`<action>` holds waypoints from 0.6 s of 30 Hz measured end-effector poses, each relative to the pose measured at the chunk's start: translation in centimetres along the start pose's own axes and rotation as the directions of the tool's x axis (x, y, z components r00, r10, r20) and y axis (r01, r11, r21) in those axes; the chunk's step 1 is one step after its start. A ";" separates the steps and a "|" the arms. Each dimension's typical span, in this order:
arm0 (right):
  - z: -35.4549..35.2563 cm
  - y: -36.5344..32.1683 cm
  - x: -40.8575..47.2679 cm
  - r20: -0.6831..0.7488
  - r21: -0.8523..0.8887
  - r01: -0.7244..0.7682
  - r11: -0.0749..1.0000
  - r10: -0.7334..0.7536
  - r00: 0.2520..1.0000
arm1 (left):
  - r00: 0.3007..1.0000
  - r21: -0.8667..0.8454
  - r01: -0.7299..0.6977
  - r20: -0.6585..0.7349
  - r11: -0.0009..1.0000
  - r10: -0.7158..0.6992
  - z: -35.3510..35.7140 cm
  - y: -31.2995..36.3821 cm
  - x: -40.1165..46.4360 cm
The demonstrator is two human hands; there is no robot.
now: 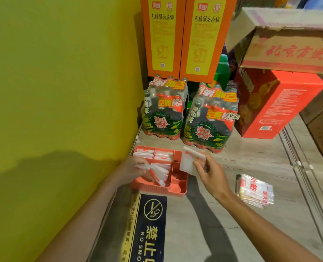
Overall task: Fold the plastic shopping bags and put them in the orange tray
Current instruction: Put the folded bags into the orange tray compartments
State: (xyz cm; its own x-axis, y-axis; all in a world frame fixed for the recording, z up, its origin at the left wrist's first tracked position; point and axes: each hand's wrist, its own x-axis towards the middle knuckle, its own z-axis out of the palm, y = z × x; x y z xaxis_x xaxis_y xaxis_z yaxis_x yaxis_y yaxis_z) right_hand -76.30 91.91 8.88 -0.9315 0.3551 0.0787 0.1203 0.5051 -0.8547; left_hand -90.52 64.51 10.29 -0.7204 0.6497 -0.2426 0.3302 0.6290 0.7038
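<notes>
The orange tray point(177, 190) sits on the floor by the yellow-green wall, with folded white-and-red plastic bags point(153, 155) in its far compartments. My left hand point(133, 170) reaches into the near-left compartment and holds the folded bags point(159, 173) standing there. My right hand point(211, 172) pinches a folded white bag point(190, 160) just above the tray's right side. A flat stack of unfolded plastic bags point(255, 190) lies on the floor to the right of my right forearm.
Two shrink-wrapped packs of bottles point(209, 118) stand right behind the tray. Tall orange boxes point(183, 36) rise behind them, and red and cardboard cartons point(277, 103) fill the right. A no-smoking sign point(153, 224) lies in front of the tray.
</notes>
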 end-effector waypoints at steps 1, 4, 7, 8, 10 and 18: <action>0.0 -0.1 -0.1 -0.006 0.006 0.000 1.000 0.000 1.000 | 0.999 0.081 -0.015 0.046 0.997 0.011 -0.1 0.0 0.4; -0.3 -0.1 -0.4 -0.021 0.005 0.000 1.000 0.000 1.000 | 0.991 0.220 -0.005 0.130 0.976 -0.024 0.1 0.1 1.8; -0.4 0.0 -0.6 -0.034 -0.010 -0.010 1.000 0.009 0.999 | 0.982 0.388 0.029 0.162 0.921 -0.099 0.7 0.0 3.1; -0.4 0.0 -0.7 -0.037 -0.008 -0.012 1.000 0.011 0.999 | 0.979 0.451 0.018 0.174 0.892 -0.108 1.1 -0.2 3.5; -0.4 -0.1 -0.8 -0.043 -0.002 -0.006 1.000 0.006 0.999 | 0.977 0.547 -0.017 0.189 0.837 -0.104 1.8 -0.1 4.1; 0.5 0.4 -1.3 -0.009 0.016 -0.022 1.000 0.022 1.000 | 0.997 0.441 0.030 -0.082 0.897 0.007 6.7 -1.7 4.4</action>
State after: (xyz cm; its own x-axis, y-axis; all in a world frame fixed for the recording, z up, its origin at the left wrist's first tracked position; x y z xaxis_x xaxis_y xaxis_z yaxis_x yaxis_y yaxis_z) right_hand -75.21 91.30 8.16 -0.9254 0.3734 0.0645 0.1354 0.4848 -0.8641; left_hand -90.11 69.14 3.55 -0.7660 0.6165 -0.1820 0.5434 0.7723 0.3292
